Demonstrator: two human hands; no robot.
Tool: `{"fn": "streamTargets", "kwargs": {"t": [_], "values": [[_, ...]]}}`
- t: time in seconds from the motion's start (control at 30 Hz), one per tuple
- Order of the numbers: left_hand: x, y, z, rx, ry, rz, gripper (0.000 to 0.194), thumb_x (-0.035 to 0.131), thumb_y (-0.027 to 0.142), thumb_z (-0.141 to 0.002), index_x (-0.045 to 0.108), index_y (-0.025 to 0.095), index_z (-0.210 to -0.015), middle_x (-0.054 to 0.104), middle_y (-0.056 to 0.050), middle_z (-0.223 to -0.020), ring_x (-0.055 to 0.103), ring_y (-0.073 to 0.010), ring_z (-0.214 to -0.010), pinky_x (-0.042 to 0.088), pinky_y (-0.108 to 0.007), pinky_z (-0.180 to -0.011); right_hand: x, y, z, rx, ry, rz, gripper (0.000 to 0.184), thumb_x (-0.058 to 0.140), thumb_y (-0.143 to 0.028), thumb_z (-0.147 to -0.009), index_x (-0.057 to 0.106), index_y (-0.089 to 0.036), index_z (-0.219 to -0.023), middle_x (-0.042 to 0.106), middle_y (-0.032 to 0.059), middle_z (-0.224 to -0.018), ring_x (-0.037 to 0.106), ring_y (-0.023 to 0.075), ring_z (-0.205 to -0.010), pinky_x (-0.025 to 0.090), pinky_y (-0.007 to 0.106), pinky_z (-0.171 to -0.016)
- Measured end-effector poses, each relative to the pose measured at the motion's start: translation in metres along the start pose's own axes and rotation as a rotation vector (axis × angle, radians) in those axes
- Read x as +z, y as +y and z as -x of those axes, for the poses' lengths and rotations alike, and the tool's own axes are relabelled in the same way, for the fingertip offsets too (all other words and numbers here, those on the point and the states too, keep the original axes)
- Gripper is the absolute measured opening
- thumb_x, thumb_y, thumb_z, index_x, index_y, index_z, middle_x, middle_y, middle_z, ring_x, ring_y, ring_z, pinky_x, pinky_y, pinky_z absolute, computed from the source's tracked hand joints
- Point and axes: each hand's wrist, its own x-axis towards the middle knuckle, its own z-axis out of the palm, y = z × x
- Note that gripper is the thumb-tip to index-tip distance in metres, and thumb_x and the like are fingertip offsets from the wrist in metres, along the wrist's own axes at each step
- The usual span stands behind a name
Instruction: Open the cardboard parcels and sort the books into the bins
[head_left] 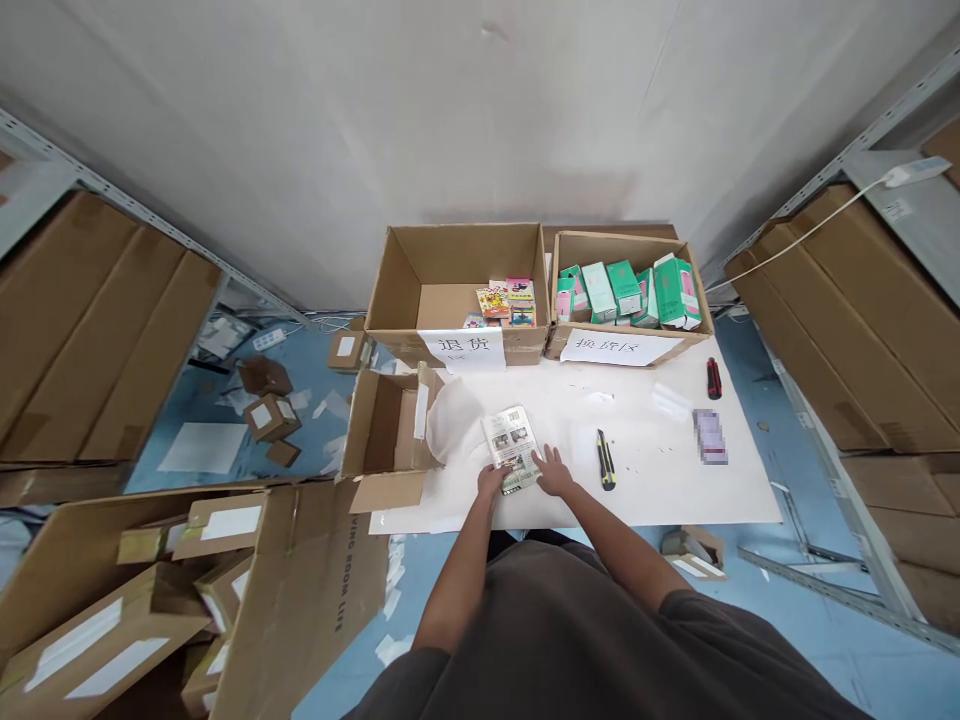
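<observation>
A small flat packet [511,443] with printed pictures lies on the white table [660,480] in front of me. My left hand [493,481] grips its near left corner with the fingers curled. Spread fingers of my right hand [553,471] rest on its near right edge. A crumpled white bag [454,420] lies just left of the packet, next to an open small cardboard box [386,432] at the table's left edge.
A yellow-black utility knife [605,460] lies right of my hands, a red-black one [713,378] further right, and a small packet [709,436] near it. Two labelled cartons stand at the back: left one [457,275] with colourful packs, right one [626,290] with green boxes. Cardboard boxes [150,590] crowd the floor at left.
</observation>
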Motion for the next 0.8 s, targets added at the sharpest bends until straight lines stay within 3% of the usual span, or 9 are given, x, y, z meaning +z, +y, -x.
{"fn": "streamTargets", "kwargs": {"t": [0.1,0.23,0.3,0.37,0.43,0.53,0.63,0.8], "values": [[0.007,0.002,0.008,0.043,-0.036,0.075,0.048,0.086,0.039,-0.069,0.069,0.015,-0.106,0.077,-0.013,-0.101,0.073,-0.0269,-0.095,0.055,-0.035,-0.082,-0.004,0.004,-0.004,-0.007,-0.027,-0.079,0.089,0.059,-0.026,-0.090,0.016,-0.028,-0.167,0.000,0.0102,-0.174,-0.002,0.0399,-0.159,0.033,0.053,-0.116],[0.013,0.016,0.027,0.152,-0.093,0.136,0.060,0.088,0.037,-0.068,0.065,0.018,-0.121,0.076,-0.013,-0.114,0.070,-0.0240,-0.103,0.055,-0.033,-0.086,-0.013,0.013,-0.003,-0.084,0.045,-0.361,0.092,0.066,-0.032,-0.084,0.024,-0.024,-0.166,0.020,0.0131,-0.172,0.011,0.0364,-0.159,0.022,0.053,-0.123],[0.009,0.033,0.039,0.201,-0.198,0.148,0.067,0.088,0.039,-0.069,0.063,0.019,-0.127,0.073,-0.014,-0.123,0.070,-0.0247,-0.103,0.055,-0.033,-0.082,-0.022,0.018,0.003,-0.072,0.115,-0.624,0.095,0.068,-0.039,-0.083,0.024,-0.026,-0.165,0.031,0.0134,-0.168,0.024,0.0331,-0.156,0.025,0.051,-0.123],[0.000,0.056,0.054,0.257,-0.359,0.163,0.072,0.086,0.044,-0.072,0.059,0.021,-0.134,0.068,-0.014,-0.134,0.071,-0.0257,-0.103,0.056,-0.032,-0.078,-0.036,0.020,0.015,-0.024,0.104,-0.907,0.098,0.068,-0.048,-0.083,0.020,-0.030,-0.166,0.042,0.0138,-0.161,0.041,0.0309,-0.147,0.035,0.053,-0.117],[-0.015,0.084,0.073,0.329,-0.514,0.192,0.075,0.083,0.045,-0.076,0.055,0.022,-0.141,0.063,-0.015,-0.141,0.069,-0.0270,-0.110,0.056,-0.033,-0.081,-0.058,0.019,0.031,-0.039,-0.015,-1.143,0.098,0.069,-0.054,-0.082,0.021,-0.032,-0.164,0.055,0.0132,-0.151,0.059,0.0287,-0.131,0.044,0.054,-0.109],[-0.039,0.128,0.105,0.461,-0.677,0.247,0.077,0.081,0.038,-0.081,0.049,0.023,-0.150,0.059,-0.016,-0.147,0.064,-0.0288,-0.123,0.054,-0.036,-0.094,-0.104,0.005,0.062,-0.308,-0.153,-1.371,0.087,0.073,-0.053,-0.081,0.037,-0.031,-0.156,0.066,0.0102,-0.135,0.070,0.0245,-0.112,0.052,0.048,-0.100],[-0.061,0.166,0.132,0.561,-0.717,0.243,0.087,0.082,0.030,-0.081,0.039,0.028,-0.157,0.054,-0.016,-0.152,0.062,-0.0303,-0.128,0.053,-0.038,-0.100,-0.154,-0.019,0.097,-0.603,-0.051,-1.478,0.079,0.082,-0.039,-0.076,0.046,-0.032,-0.147,0.069,0.0074,-0.131,0.070,0.0232,-0.111,0.056,0.040,-0.094],[-0.096,0.208,0.157,0.582,-0.748,0.149,0.097,0.083,0.025,-0.078,0.032,0.034,-0.160,0.052,-0.015,-0.155,0.063,-0.0320,-0.127,0.055,-0.036,-0.093,-0.213,-0.064,0.142,-0.716,0.016,-1.433,0.079,0.087,-0.024,-0.071,0.048,-0.036,-0.139,0.065,0.0061,-0.138,0.071,0.0245,-0.110,0.060,0.038,-0.084]]}}
